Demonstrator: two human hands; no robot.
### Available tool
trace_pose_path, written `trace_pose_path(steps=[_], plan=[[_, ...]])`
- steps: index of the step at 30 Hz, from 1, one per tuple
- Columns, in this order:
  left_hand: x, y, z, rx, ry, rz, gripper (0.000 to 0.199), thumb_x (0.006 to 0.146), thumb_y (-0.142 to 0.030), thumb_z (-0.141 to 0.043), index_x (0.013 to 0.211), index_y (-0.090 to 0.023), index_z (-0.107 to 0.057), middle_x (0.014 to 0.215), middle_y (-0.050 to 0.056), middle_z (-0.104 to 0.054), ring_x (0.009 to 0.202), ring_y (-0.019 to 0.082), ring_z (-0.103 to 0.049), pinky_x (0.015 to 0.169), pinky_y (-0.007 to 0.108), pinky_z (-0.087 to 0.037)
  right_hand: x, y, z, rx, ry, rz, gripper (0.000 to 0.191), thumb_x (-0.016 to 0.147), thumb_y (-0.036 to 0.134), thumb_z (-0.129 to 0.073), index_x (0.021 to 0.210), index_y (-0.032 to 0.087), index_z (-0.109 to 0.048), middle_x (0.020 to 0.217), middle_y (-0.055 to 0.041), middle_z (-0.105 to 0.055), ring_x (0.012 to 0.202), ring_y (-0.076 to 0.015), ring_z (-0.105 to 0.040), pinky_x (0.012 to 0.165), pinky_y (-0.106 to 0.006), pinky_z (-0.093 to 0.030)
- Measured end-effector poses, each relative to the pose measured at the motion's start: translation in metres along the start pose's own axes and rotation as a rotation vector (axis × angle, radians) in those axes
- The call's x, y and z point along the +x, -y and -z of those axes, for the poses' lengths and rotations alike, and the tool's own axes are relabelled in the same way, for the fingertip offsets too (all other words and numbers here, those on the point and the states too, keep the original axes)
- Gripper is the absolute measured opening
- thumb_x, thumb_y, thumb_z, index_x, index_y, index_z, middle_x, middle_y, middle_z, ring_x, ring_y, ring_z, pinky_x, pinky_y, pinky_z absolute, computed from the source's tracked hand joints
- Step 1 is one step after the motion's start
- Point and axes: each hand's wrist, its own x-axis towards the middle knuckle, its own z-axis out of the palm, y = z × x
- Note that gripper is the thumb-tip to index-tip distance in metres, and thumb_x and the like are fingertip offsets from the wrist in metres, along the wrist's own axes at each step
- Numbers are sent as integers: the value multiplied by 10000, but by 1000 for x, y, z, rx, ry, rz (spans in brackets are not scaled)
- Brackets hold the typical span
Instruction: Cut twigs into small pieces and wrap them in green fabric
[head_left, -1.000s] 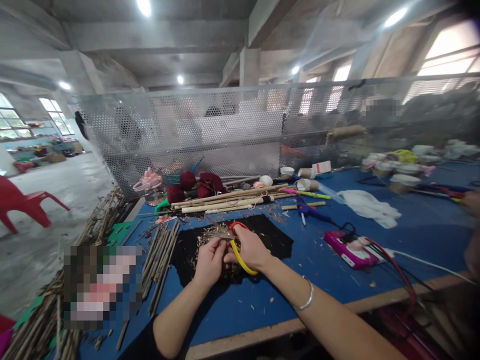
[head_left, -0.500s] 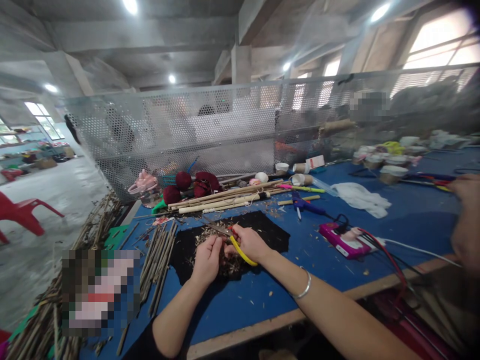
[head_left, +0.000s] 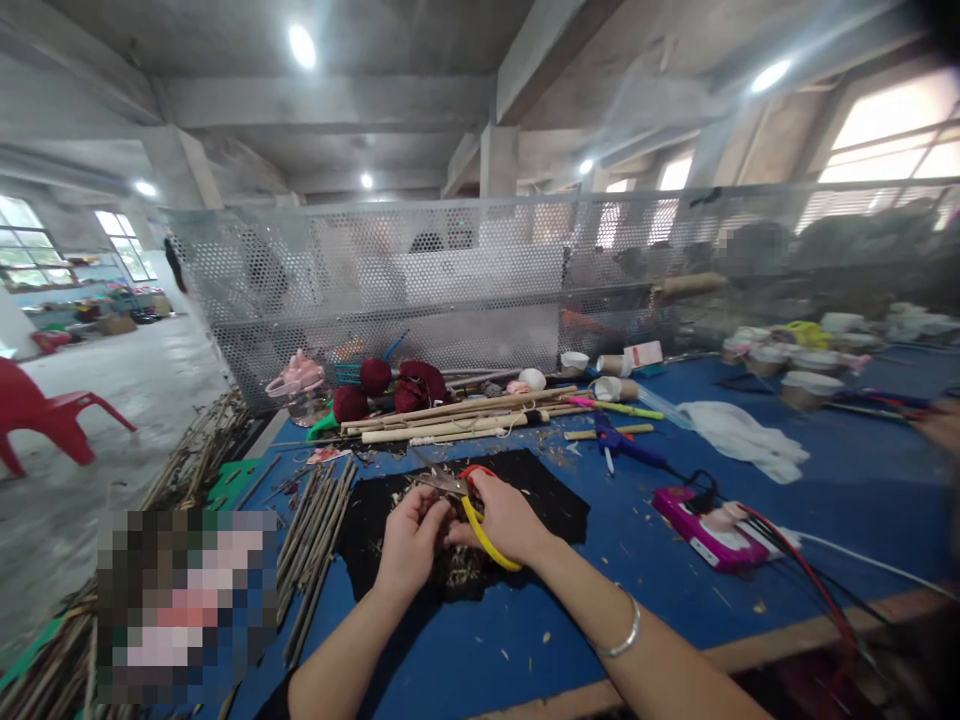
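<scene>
A blue tabletop [head_left: 570,620] fills the lower middle and right of the frame, and a black cloth [head_left: 553,495] lies spread on it just below centre. To the left of the cloth is a row of thin sticks [head_left: 315,530], laid roughly side by side and slanting down toward the bottom edge.

Over the cloth the person's two hands come close together. The right hand [head_left: 511,520] has its grip closed about the handles of the scissors [head_left: 448,484], a finger or more within the loops; the yellow loop curves below the hand, and the blades reach toward the upper left, above the other hand's fingertips, seemingly a little parted. The left hand [head_left: 409,535] curls its fingers inward, thumb drawn near them; whether it pinches some small piece cannot be told. Small brown clippings [head_left: 461,568] lie heaped on the cloth beneath both hands.

The step in hand looks like snipping small material over the cloth. A further cut would call for a steady left hand, fingertips kept clear of the blades, and the right hand squeezing the loops together above the heap.
</scene>
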Motion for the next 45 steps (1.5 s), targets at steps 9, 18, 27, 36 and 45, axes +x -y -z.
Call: trace_pose_path(steps=[9, 18, 27, 36, 45], plan=[[-1, 2, 0, -10, 38, -6, 280, 781, -366, -558, 923, -145, -656, 861, 60, -695, 776, 190, -641, 759, 297, -507, 0, 1, -5, -39, -82, 75, 569, 547, 592, -699, 851, 175, -459, 860, -73, -554, 754, -208, -512, 652, -303, -369], [-2, 0, 5, 268, -46, -115, 281, 805, -349, -518, 895, -151, -696, 856, 58, -708, 724, 174, -627, 703, 258, -481, -1, -3, -9, -34, 15, -7, 537, 591, 629, -659, 831, 202, -441, 689, 1, -556, 588, -154, -517, 529, -237, -277], [-4, -5, 4, 263, -56, -111, 287, 777, -392, -533, 675, -151, -650, 625, 27, -643, 522, 123, -530, 500, 207, -425, 0, -10, -7, -27, 36, -18, 483, 618, 625, -643, 773, 200, -474, 649, 13, -538, 547, -119, -469, 507, -217, -265], [-3, 0, 3, 184, 3, -77, 315, 802, -435, -490, 702, -153, -590, 655, 12, -605, 505, 102, -509, 461, 198, -444, 2, -16, -8, 68, 56, 13, 366, 740, 548, -574, 761, 191, -498, 629, 15, -541, 543, -105, -461, 508, -201, -282], [-2, 0, 4, 162, -1, -37, 331, 824, -430, -454, 796, -139, -607, 727, 48, -636, 585, 133, -568, 469, 207, -447, 1, -10, -7, -71, 22, 32, 440, 682, 570, -609, 867, 196, -469, 697, 5, -551, 589, -132, -491, 532, -220, -277]])
